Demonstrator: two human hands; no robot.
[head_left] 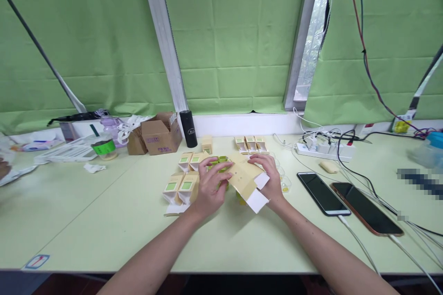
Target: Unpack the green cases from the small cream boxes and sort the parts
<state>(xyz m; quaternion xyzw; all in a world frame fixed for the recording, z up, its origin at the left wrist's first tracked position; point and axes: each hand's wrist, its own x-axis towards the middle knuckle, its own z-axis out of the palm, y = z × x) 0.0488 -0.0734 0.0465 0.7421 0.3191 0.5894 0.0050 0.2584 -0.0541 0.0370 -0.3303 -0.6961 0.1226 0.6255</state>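
Observation:
A tan paper box (244,177) with white inner flaps hanging loose is held tilted above the table. My left hand (212,184) pinches its left edge, and my right hand (268,177) grips its right side. Beneath and behind it, small green items (218,162) show in part, mostly covered by the box and my fingers. To the left of my left hand stand several open tan boxes (187,185) with green windows. Three more tan boxes (251,144) stand in a row behind. Clear plastic cups (285,183) sit just right of my right hand.
Two phones (323,193) with charging cables lie at the right, near a power strip (325,151) and tangled wires. At the back left are a cardboard box (161,133), a black bottle (188,129) and a drink cup (104,148). Part of another person's hand (4,168) shows at the far left.

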